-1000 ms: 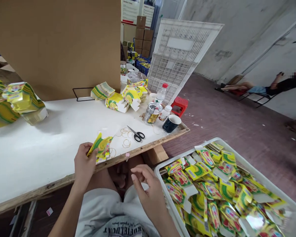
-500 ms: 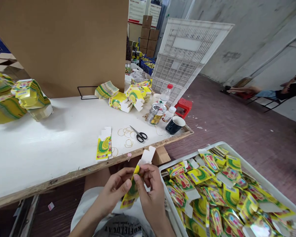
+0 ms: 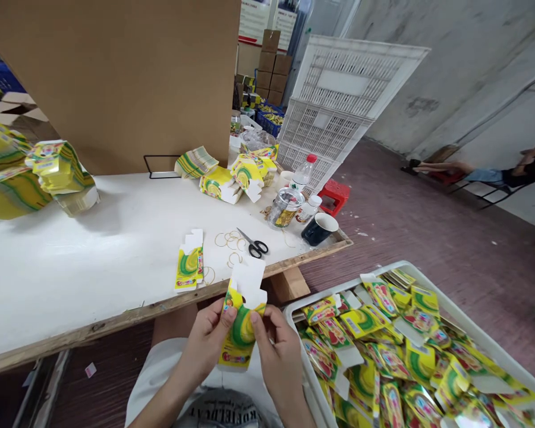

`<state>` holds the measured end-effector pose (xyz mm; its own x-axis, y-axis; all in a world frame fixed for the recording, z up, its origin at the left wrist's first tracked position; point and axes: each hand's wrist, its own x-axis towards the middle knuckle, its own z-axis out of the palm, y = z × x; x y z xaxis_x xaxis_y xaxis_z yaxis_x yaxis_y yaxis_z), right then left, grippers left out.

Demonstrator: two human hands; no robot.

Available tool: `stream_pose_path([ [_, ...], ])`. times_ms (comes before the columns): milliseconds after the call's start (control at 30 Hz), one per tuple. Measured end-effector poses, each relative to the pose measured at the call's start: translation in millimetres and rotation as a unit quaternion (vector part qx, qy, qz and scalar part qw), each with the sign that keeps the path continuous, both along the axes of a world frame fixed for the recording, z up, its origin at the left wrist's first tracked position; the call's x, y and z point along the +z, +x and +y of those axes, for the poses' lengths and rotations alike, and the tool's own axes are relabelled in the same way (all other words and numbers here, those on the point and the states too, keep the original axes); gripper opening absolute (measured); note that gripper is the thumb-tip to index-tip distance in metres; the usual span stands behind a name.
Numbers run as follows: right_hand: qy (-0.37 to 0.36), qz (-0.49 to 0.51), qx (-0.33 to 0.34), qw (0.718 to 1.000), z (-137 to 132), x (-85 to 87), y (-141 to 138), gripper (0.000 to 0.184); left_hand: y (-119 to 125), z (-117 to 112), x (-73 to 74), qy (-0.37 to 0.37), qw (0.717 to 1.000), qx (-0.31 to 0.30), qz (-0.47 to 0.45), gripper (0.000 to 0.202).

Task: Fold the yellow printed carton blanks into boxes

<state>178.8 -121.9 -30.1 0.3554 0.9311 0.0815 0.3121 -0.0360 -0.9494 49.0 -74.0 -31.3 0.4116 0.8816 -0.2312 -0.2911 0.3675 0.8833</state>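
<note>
A small yellow and green printed carton (image 3: 242, 330) with raised white flaps is held above my lap, its printed face toward me. My left hand (image 3: 210, 333) pinches its left edge, thumb on the front. On the opposite edge, my right hand (image 3: 274, 339) grips it the same way. Whatever is inside the carton is hidden. A similar flat carton (image 3: 189, 264) lies on the white table (image 3: 129, 238) just beyond my hands. Thin rubber bands (image 3: 230, 240) and black-handled scissors (image 3: 255, 245) lie to its right.
To my right stands a white bin (image 3: 403, 266) full of similar packs. A dark mug (image 3: 317, 230), a lidded jar (image 3: 285, 209) and bottles stand at the table's right end. Carton stacks (image 3: 62, 175) sit at left. A cardboard sheet (image 3: 116, 83) rises behind; a person sits far right.
Between my hands, the carton has turned from edge-on and tilted to nearly upright, its printed face now toward me. Both hands have moved to its side edges.
</note>
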Motion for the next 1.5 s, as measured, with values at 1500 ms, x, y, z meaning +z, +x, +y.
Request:
stream_pose_path([
  [1500,-0.069,-0.022,0.070,0.995,2,6.6,20,0.030,-11,5,10.9,0.045,0.992,-0.112,0.048,0.050],
])
